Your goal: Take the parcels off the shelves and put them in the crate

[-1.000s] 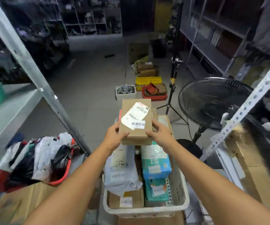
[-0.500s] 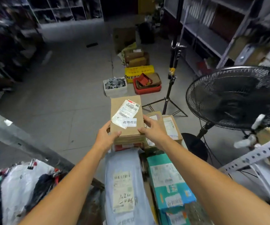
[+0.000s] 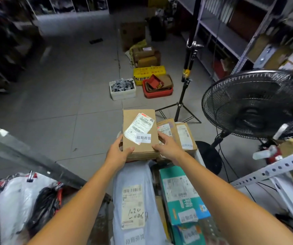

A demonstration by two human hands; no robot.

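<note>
Gripping a flat box [image 3: 140, 138] by its near corners, the left hand [image 3: 118, 153] and right hand [image 3: 167, 147] had thumbs on top. It lay on brown parcels [image 3: 184, 138] at the far end, a grey bag [image 3: 133, 175] and teal box [image 3: 181, 191] nearer.

Left hand [image 3: 118, 152], right hand [image 3: 166, 147]: apparently curled.

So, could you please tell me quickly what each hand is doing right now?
Left hand: grips the cardboard parcel.
Right hand: grips the same parcel.
</note>
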